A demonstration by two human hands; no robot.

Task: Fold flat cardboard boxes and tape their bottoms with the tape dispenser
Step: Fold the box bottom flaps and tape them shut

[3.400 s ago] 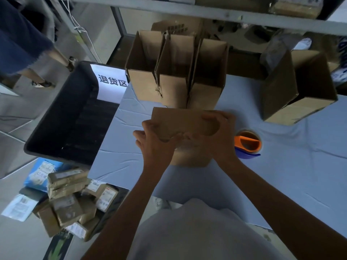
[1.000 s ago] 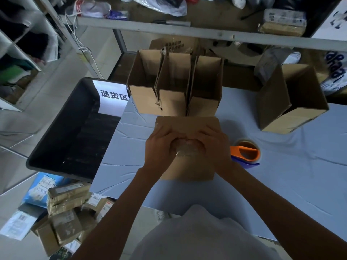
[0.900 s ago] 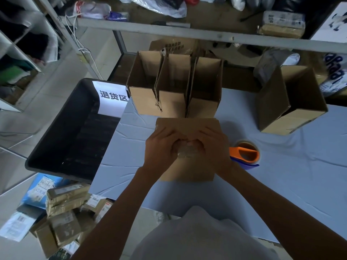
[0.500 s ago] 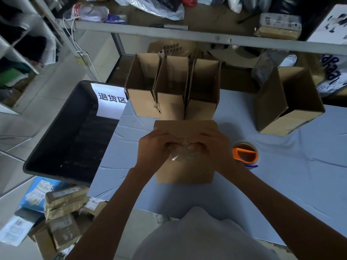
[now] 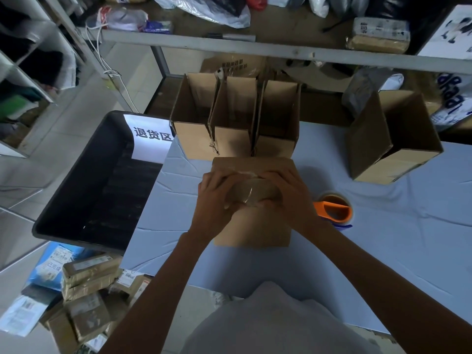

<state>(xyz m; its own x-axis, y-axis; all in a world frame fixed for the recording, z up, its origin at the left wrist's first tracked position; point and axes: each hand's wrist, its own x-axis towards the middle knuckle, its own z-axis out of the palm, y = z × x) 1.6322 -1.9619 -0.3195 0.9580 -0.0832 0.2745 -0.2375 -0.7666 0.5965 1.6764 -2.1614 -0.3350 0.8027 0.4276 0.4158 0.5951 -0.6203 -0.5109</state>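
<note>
Two hands press down side by side on the top face of a cardboard box (image 5: pixel 252 226) that stands on the pale blue table (image 5: pixel 383 251). The left hand (image 5: pixel 217 192) and the right hand (image 5: pixel 288 192) lie flat, fingers curled over the far edge, thumbs drawn in toward each other, and between them shows a glossy strip of clear tape (image 5: pixel 249 194) running across the box's closed flaps. Neither hand grips anything; both simply bear on the cardboard and the tape.

Just right of the right hand, apart from it, the tape dispenser (image 5: pixel 333 209) with its orange handle lies on the table. Directly beyond the fingertips, three open boxes (image 5: pixel 235 118) stand packed together in a row, touching or nearly touching the box under the hands. Farther right and beyond, another open box (image 5: pixel 393 139) sits tilted on its side. To the left of the left hand, off the table's edge, is a black bin (image 5: pixel 84 190) bearing a white printed label (image 5: pixel 150 136).
</note>
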